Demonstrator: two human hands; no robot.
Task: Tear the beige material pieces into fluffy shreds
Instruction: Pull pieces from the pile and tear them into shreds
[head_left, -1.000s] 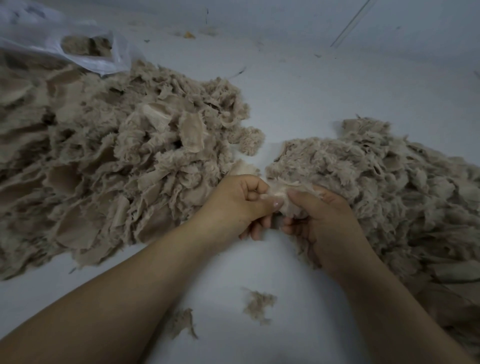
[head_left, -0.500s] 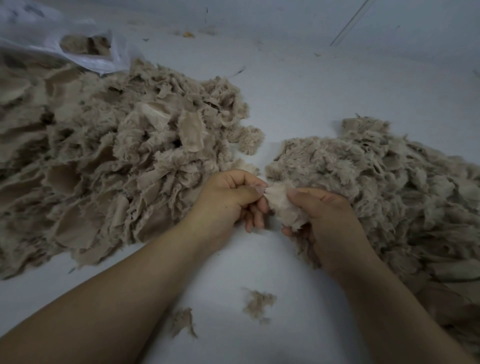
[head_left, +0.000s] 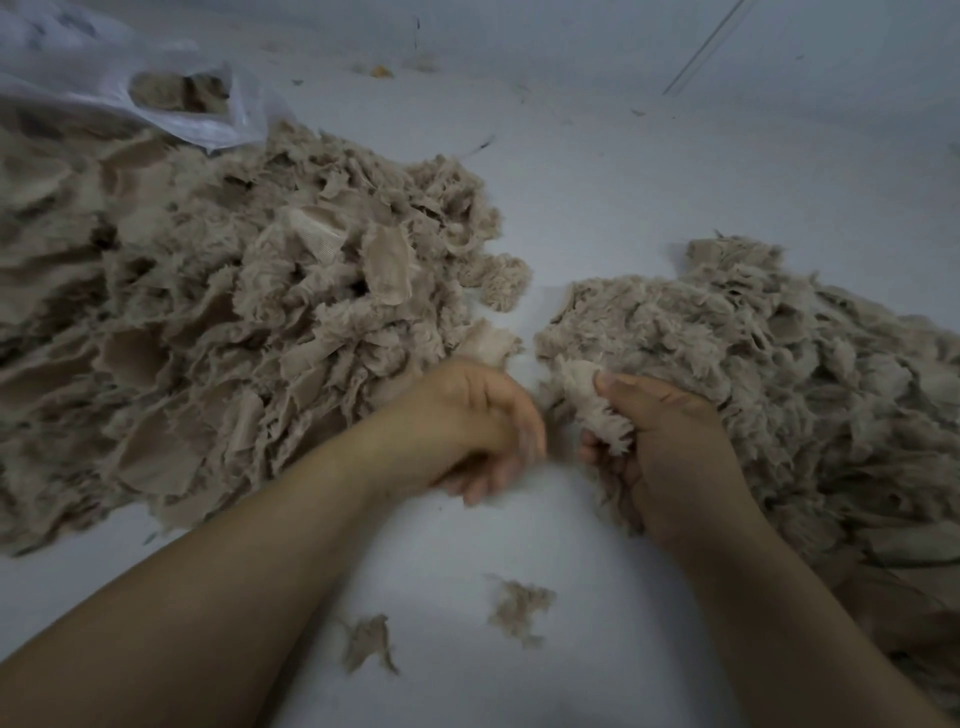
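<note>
Head view, nearest first: two loose tufts (head_left: 521, 609) lie on the pale surface (head_left: 597, 218) between my forearms. Just beyond them my right hand (head_left: 670, 441) pinches a beige piece (head_left: 592, 405) under the thumb, fingers curled round it; its long axis runs from upper left down to lower right, frayed end pointing down toward me. My left hand (head_left: 467, 426) sits just beside it, fingers curled and blurred — I cannot tell whether it holds a strip. I judge I keep both hands in the gap between the heaps so raw stock and finished fluff stay sorted. Farther left is the pile of flat pieces (head_left: 218, 322), farther right the shredded heap (head_left: 753, 364), and beyond, a plastic bag (head_left: 156, 78).
</note>
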